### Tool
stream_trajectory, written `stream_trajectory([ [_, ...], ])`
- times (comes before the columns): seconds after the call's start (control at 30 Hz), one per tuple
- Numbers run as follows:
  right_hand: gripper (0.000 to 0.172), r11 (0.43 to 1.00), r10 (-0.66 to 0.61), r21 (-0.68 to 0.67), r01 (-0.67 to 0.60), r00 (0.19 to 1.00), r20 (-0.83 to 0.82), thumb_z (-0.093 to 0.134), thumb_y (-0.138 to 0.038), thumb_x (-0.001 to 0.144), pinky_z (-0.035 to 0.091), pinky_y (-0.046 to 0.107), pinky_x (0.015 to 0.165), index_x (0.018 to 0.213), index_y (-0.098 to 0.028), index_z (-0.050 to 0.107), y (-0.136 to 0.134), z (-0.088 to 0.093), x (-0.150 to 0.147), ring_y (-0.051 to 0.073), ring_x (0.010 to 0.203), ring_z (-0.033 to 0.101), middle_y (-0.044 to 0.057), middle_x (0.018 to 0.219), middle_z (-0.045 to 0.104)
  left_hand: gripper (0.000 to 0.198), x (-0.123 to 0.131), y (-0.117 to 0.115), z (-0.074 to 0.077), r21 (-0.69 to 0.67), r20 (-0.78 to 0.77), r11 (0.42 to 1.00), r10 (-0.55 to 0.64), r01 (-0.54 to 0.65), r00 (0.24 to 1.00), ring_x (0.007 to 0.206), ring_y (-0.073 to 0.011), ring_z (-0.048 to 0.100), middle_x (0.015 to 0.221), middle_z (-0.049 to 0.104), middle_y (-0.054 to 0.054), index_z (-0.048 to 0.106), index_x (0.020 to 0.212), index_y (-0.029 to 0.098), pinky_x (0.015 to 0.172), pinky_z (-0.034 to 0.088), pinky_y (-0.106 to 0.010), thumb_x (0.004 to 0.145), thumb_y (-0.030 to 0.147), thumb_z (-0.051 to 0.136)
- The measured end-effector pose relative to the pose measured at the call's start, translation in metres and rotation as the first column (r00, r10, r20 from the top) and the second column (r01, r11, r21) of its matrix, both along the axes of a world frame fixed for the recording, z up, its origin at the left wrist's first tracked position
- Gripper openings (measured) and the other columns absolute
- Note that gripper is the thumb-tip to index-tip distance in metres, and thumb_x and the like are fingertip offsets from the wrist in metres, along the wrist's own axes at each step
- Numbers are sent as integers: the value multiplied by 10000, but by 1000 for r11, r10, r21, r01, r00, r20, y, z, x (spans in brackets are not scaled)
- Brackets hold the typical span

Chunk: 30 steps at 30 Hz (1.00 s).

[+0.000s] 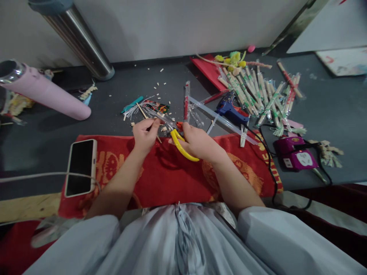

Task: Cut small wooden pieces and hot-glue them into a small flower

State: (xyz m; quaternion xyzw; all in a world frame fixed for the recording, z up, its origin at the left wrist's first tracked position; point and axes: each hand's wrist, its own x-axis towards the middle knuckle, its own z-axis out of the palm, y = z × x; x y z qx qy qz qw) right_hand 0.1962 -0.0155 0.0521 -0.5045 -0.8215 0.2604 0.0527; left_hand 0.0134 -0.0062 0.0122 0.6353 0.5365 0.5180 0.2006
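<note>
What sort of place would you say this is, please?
Probably a desk used as a handicraft spot: the right hand holds yellow-handled scissors, and a blue glue gun lies beside a pile of plastic-wrapped sticks.

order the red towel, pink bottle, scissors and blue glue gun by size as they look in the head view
1. Red towel
2. Pink bottle
3. Scissors and blue glue gun: too alike to rank, as the right hand hides part of the scissors.

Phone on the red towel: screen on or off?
Looks off: the phone's screen is plain black, nothing lit on it.
</note>
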Motion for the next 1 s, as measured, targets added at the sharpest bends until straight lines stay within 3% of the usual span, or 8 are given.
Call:
stream_trajectory([
  [0.2, 761, 992, 7, 127, 15, 986, -164, 401, -740, 810, 440, 406, 933, 1182, -78, 450, -1, -8, 1, 323, 1107, 584, 217, 1161, 602, 469, -3, 3, -5, 85, -28, 996, 2, 0, 1000, 560, -105, 564, 560, 611, -28, 543, 489, 175, 557, 452, -238, 830, 496, 566],
  [0.4, 786, 988, 3, 151, 30, 977, -212, 419, -765, 781, 430, 418, 963, 1195, -97, 454, -1, -11, 2, 312, 1120, 577, 202, 1178, 592, 404, -2, 3, -8, 149, -101, 989, 1, 14, 995, 580, -121, 602, 607, 660, -45, 612, 545, 178, 576, 476, -247, 830, 462, 564],
  [0.6, 720, 991, 3, 135, 14, 992, -124, 371, -712, 843, 438, 414, 931, 1167, -76, 465, 2, -9, 0, 317, 1071, 594, 213, 1145, 607, 417, -2, 4, -6, 193, -122, 981, 17, 7, 992, 559, -122, 589, 590, 653, -49, 602, 522, 183, 555, 457, -249, 831, 462, 567],
  [1.0, 717, 995, -9, 98, 5, 999, 46, 289, -711, 864, 463, 386, 813, 1139, -77, 479, 2, -2, 0, 316, 962, 626, 214, 1104, 630, 535, -1, 3, -4, 118, -117, 993, -16, 30, 993, 519, -114, 550, 503, 585, -28, 514, 422, 189, 532, 431, -255, 832, 531, 543],
])
